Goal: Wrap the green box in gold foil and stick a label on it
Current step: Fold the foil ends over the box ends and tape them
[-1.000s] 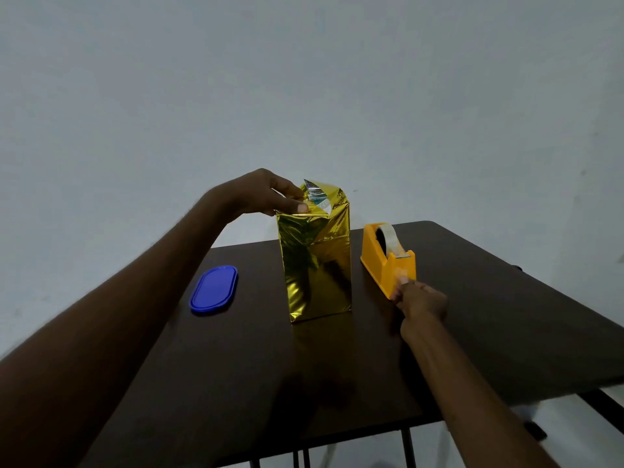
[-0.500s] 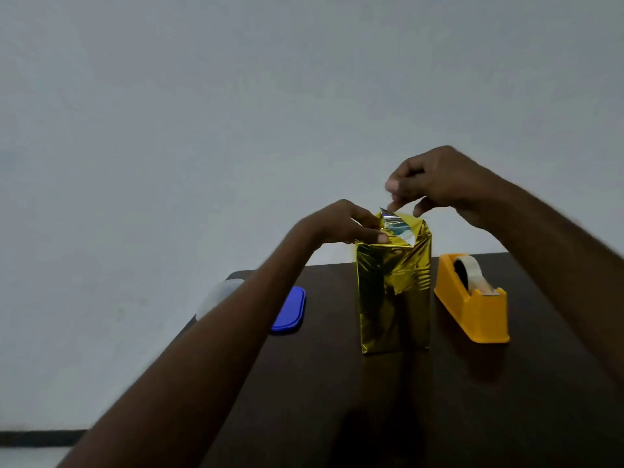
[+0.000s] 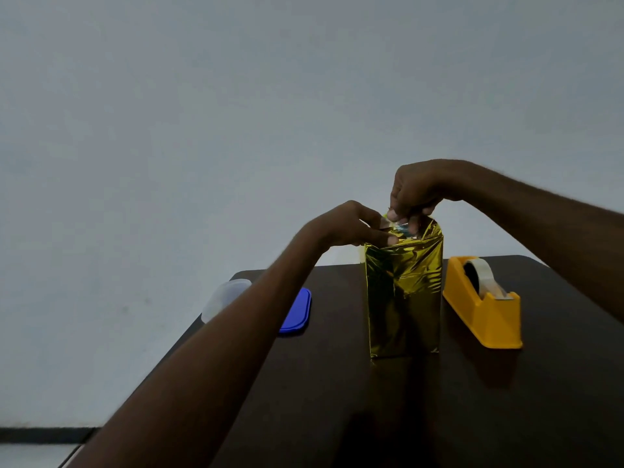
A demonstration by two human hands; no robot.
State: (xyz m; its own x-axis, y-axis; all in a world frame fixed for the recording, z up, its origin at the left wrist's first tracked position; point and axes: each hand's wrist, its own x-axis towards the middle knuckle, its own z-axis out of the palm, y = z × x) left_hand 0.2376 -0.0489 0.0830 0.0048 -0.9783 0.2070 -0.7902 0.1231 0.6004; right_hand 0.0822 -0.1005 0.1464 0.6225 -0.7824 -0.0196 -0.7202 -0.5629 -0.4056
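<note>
Foil-wrapped box (image 3: 404, 292): upright on the bench (image 3: 506, 400), long axis vertical, just left of the orange tape dispenser (image 3: 483, 309). Left hand (image 3: 351, 226) pinches the folded foil flap at the box's top left edge. Right hand (image 3: 417, 190) is directly above the top, fingertips pinched on what looks like a piece of tape.

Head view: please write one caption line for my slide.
Both hands, left and right, pinch the top folds of the gold-wrapped box beside an orange tape dispenser.
</note>
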